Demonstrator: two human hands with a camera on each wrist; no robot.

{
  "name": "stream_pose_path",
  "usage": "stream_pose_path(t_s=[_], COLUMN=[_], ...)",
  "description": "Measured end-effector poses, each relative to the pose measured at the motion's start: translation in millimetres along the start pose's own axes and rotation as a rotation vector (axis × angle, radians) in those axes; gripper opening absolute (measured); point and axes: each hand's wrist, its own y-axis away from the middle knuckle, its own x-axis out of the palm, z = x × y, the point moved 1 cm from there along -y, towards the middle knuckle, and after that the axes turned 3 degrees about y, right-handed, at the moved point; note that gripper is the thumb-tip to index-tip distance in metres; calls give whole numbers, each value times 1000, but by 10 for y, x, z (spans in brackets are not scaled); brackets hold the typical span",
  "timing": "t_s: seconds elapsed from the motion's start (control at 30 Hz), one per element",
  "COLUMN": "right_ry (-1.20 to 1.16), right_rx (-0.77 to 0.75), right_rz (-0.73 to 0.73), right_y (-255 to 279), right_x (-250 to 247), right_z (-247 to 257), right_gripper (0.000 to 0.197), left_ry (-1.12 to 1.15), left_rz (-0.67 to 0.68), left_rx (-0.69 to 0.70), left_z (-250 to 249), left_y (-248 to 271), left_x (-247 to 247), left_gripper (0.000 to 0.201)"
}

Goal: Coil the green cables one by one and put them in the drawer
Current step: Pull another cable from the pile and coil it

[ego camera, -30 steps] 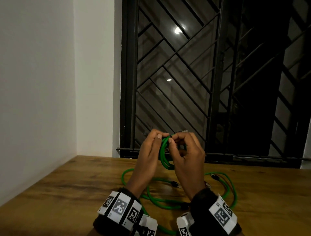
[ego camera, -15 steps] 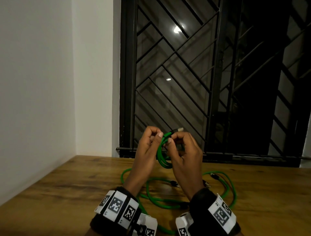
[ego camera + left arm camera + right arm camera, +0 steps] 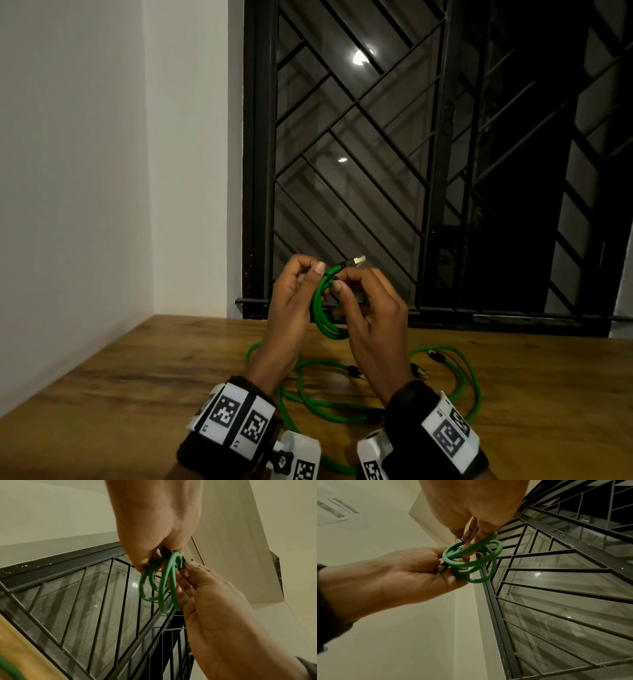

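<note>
A small coil of green cable (image 3: 324,313) hangs in the air between both hands, above the wooden table (image 3: 102,394). My left hand (image 3: 310,274) pinches the top of the coil from the left. My right hand (image 3: 342,286) pinches it from the right, thumb against the loops. A metal connector (image 3: 358,261) sticks up and to the right out of the top. The left wrist view shows several loops of the coil (image 3: 161,584) under my left hand (image 3: 154,555). In the right wrist view the coil (image 3: 471,561) sits between both hands. No drawer is in view.
More green cables (image 3: 342,407) lie in loose loops on the table under my wrists, with dark plugs (image 3: 352,371) among them and one loop reaching right (image 3: 469,380). A barred window (image 3: 411,171) stands behind the table, a white wall (image 3: 68,205) on the left.
The connector end has come up out of the top of the coil and now points up and right. Both hands have risen slightly, still holding the coil.
</note>
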Motion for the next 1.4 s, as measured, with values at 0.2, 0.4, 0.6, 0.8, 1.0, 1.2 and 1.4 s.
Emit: stream_pose_path(t_s=[0.2,0.4,0.6,0.8,1.0,1.2,1.4], right_ry=[-46,-53,-29,-11,9,15,2], right_rx=[28,39,41,28,15,17,18], right_rz=[-12,-7,-3,-18,-58,-61,-63], right_y=[3,6,-3,-1,6,12,14], right_x=[3,3,4,-5,-6,-1,8], right_z=[0,8,-7,1,8,21,2], right_gripper=[11,12,13,8,6,5,8], left_ry=[-2,12,11,11,-6,7,5], left_rz=[18,21,25,12,2,5,8], left_rx=[15,14,1,-12,-19,-20,-21], left_z=[10,14,22,22,20,5,9], left_y=[-9,-7,-3,6,1,5,-3], left_x=[2,0,3,2,3,-2,-4], left_gripper=[29,25,23,23,19,19,19])
